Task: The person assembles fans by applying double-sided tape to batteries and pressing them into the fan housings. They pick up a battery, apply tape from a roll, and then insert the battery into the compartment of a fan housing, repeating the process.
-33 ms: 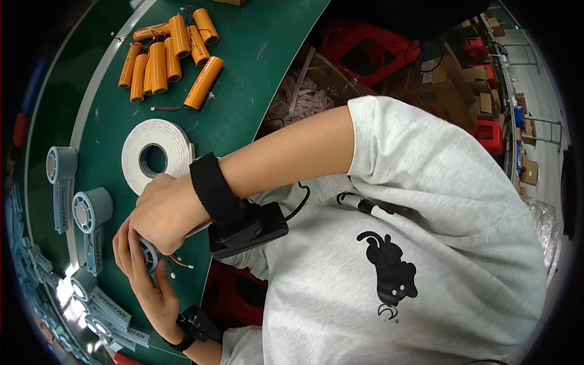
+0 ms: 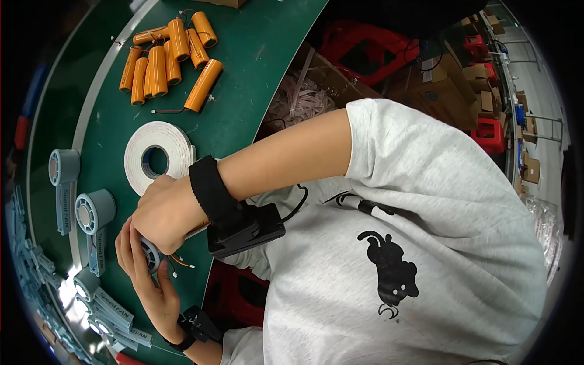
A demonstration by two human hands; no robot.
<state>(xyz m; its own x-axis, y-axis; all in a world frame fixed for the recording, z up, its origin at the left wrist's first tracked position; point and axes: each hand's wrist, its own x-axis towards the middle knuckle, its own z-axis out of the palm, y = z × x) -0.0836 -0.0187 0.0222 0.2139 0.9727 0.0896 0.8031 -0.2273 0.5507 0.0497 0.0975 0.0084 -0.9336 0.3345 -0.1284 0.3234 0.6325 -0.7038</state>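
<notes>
Work in hand: one pale blue-grey plastic fan head, round, with a ribbed grille (image 2: 149, 254), over the green-topped bench (image 2: 243, 85), partly covered by both hands. Left hand (image 2: 150, 291): fingers bent around the far side of the fan head, thumb apart on the near side, a part-closed hold. Right hand (image 2: 167, 213): back upward, crossing just above; its fingers are mostly hidden, so how far open they are, and what they hold, cannot be told. Thin loose wires with small white connectors (image 2: 182, 263): trailing beside the left thumb. Flat white tape roll with a dark blue core (image 2: 137, 163): lying just beyond the right hand. Orange cylindrical cells with leads (image 2: 157, 72): heaped farther along, one lying apart at the heap's near side. Matching blue-grey fan with flat handle (image 2: 95, 211): on the bench, just left of the hands. Handling note, by judgement: the left hand should act as a steady cradle, gripping the rim rather than pressing the grille; the right fingers best work lightly, with the wires clear of both hands and never tugged.
</notes>
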